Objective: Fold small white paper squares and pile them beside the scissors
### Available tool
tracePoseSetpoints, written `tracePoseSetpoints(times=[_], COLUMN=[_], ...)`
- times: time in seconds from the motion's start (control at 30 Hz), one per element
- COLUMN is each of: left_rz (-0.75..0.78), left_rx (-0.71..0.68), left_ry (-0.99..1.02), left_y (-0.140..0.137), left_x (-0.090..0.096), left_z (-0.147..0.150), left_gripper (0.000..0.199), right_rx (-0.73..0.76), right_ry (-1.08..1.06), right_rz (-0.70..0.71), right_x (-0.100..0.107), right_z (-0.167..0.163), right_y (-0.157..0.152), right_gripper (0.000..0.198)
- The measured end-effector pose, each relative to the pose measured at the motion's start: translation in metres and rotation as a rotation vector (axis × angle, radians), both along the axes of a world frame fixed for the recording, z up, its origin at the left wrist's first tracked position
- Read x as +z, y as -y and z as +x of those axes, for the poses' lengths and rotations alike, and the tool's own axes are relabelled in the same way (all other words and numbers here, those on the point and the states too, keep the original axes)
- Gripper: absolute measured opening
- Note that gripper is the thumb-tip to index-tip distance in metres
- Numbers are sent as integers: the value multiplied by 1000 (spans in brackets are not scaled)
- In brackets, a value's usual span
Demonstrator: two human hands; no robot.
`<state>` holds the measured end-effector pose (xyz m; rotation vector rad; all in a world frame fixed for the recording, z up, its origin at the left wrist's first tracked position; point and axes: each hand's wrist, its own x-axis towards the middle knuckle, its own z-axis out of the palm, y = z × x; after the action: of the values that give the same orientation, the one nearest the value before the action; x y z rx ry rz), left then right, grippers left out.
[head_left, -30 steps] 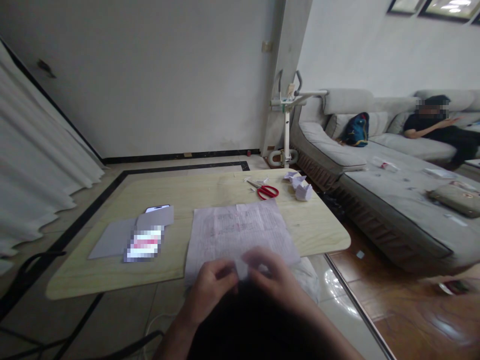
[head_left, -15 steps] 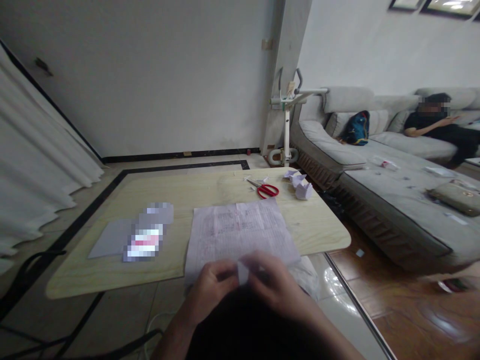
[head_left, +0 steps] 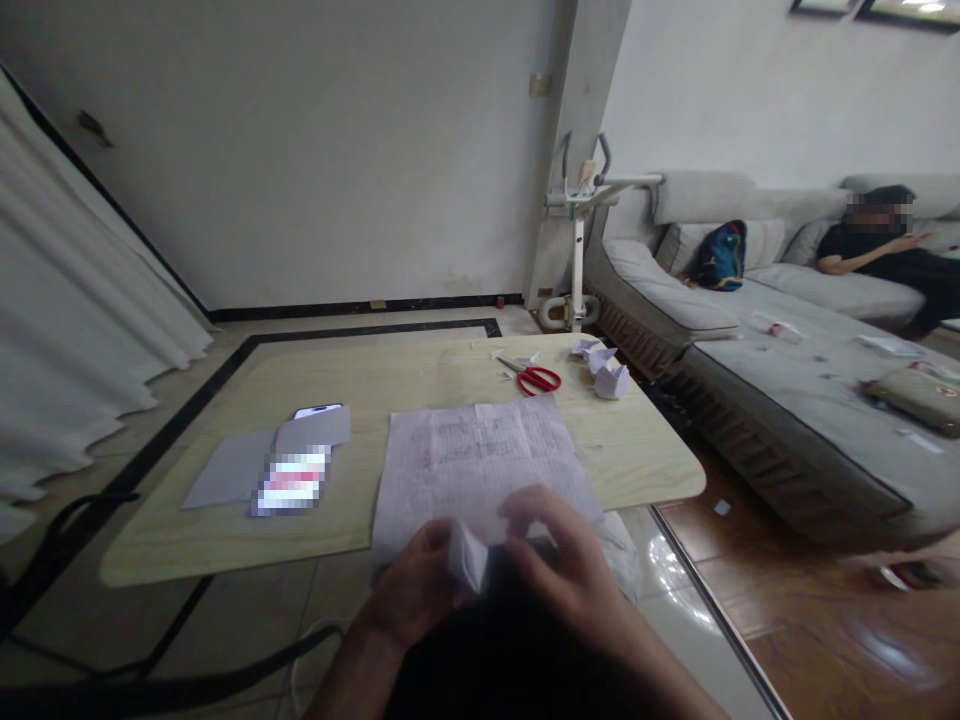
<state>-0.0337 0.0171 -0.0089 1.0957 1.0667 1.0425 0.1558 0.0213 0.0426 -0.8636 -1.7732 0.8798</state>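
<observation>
One small folded paper [head_left: 469, 558] sits pinched in the left hand [head_left: 424, 575], by the near edge of the large sheet [head_left: 480, 450] on the desk [head_left: 367, 375]. The right hand [head_left: 553, 543] curves just beside it, thumb and fingers apart. A light grip along the folds should keep creases sharp without crushing.

You've got 2 hands in view, left hand [head_left: 420, 580] and right hand [head_left: 564, 548], plus 1 small folded paper [head_left: 468, 557], 1 big printed sheet [head_left: 480, 450], 1 pair of scissors [head_left: 525, 372] and 1 table [head_left: 375, 375]. You also have a cluster of paper pieces [head_left: 611, 381], looks like 3 but they overlap, can't be sure. Further out you have 1 backpack [head_left: 721, 258], 1 seated person [head_left: 870, 250], 1 exercise machine [head_left: 577, 255] and 2 picture frames [head_left: 904, 14]
</observation>
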Motion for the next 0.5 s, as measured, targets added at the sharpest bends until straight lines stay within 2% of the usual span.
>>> tracePoseSetpoints(times=[0.23,0.5], left_rz=[-160,-332], left_rx=[-167,-178], left_ry=[317,516], left_y=[-1,1], left_x=[1,11], left_z=[11,16], left_gripper=[27,8], right_rx=[144,144], right_ry=[66,260], right_rz=[131,185], right_x=[3,6], right_z=[-1,6], right_y=[6,6], right_gripper=[27,29])
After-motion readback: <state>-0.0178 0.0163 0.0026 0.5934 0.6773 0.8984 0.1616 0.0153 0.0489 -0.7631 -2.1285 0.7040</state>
